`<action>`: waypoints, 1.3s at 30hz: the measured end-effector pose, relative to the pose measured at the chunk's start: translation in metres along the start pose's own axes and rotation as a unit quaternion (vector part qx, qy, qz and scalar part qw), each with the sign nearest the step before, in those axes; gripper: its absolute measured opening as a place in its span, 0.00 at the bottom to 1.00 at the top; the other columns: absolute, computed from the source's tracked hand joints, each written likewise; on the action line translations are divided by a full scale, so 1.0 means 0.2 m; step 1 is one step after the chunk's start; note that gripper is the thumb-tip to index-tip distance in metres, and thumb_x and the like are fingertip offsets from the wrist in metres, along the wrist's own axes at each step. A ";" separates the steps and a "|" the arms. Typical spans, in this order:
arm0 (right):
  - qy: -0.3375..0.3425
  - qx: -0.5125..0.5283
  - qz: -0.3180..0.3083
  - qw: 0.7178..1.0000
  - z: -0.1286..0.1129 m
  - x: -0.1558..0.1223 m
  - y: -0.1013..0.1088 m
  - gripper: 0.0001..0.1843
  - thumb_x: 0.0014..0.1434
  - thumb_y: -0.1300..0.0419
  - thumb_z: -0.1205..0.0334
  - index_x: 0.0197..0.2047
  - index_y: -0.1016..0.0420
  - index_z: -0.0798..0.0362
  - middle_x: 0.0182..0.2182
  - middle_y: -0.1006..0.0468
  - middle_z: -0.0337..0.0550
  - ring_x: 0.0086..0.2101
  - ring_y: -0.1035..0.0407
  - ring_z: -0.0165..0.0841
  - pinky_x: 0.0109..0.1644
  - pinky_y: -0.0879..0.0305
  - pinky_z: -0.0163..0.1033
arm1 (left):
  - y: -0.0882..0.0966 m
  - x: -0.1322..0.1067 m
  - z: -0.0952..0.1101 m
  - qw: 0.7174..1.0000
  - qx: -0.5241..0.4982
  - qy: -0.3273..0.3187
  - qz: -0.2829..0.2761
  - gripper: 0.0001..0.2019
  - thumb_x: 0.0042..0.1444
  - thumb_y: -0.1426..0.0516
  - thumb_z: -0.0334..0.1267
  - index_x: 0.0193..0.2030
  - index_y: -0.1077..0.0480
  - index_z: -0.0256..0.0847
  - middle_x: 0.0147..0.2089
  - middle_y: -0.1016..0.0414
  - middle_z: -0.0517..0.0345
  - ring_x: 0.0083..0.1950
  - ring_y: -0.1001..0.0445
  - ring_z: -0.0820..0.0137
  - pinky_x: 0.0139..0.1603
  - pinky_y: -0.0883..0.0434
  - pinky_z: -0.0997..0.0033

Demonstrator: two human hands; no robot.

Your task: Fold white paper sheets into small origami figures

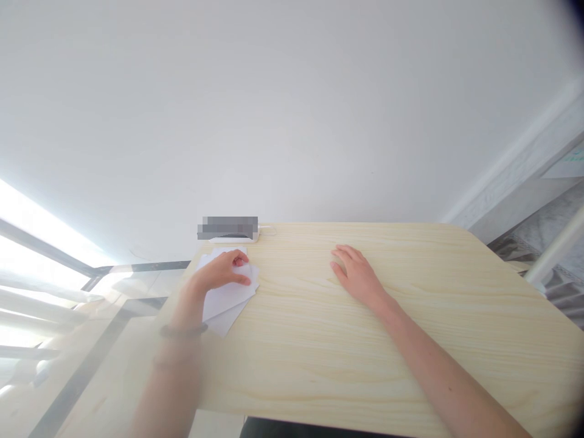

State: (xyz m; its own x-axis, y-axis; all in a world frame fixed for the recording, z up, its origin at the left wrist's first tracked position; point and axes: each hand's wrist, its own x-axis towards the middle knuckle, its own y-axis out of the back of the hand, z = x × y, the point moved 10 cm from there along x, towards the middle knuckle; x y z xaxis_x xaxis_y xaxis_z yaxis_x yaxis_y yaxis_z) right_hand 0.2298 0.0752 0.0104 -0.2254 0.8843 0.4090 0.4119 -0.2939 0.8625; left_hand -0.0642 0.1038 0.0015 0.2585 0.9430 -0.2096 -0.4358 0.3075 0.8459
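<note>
Several sheets of white paper (230, 298) lie loosely overlapped at the left side of the wooden table (296, 340). Over their upper part is my left hand (225, 269), with its fingers curled and the thumb spread away from them. A gap shows between thumb and fingers, and I see nothing gripped there. Whether the fingertips press on the top sheet is hard to tell. My right hand (356, 274) rests palm down on the wood right of the middle, fingers stretched out and holding nothing. A dark band circles my left wrist.
At the back left corner stands a white-based device (235, 238), its upper part blurred out by pixelation, with a thin white cable (269, 230) beside it. A plain wall (319, 121) rises behind the table. Bright window light comes in from the left; steps and a railing (554, 249) are at right.
</note>
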 end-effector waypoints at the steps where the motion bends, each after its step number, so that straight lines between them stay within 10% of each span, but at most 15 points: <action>1: 0.000 0.000 0.000 1.000 0.00 0.00 0.00 0.19 0.58 0.55 0.59 0.49 0.33 0.53 0.51 0.34 0.50 0.53 0.43 0.39 0.55 0.43 0.48 | 0.00 0.00 0.00 1.000 -0.001 -0.003 -0.004 0.23 0.37 0.42 0.50 0.41 0.34 0.44 0.42 0.32 0.56 0.43 0.32 0.62 0.42 0.35 0.66; 32: -0.004 -0.013 -0.006 1.000 -0.01 0.00 0.00 0.19 0.58 0.55 0.59 0.49 0.34 0.55 0.50 0.34 0.49 0.53 0.43 0.38 0.57 0.45 0.46 | 0.18 -0.09 0.17 0.985 -0.055 0.013 0.162 0.23 0.48 0.50 0.56 0.46 0.33 0.47 0.25 0.32 0.64 0.26 0.34 0.72 0.24 0.40 0.76; 39: -0.003 -0.002 -0.001 1.000 0.00 0.00 0.00 0.19 0.58 0.55 0.59 0.49 0.33 0.56 0.50 0.34 0.49 0.52 0.43 0.38 0.57 0.45 0.46 | 0.13 -0.05 0.26 0.931 -0.325 -0.044 0.157 0.22 0.51 0.49 0.48 0.53 0.40 0.47 0.44 0.30 0.55 0.38 0.30 0.66 0.32 0.33 0.70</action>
State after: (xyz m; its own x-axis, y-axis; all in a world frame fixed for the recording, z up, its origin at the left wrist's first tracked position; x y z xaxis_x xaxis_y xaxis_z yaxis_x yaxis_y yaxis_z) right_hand 0.2291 0.0753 0.0111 -0.2206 0.8871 0.4054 0.4087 -0.2934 0.8642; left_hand -0.0328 0.0956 0.0502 0.0877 0.9941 0.0640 -0.9247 0.0573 0.3764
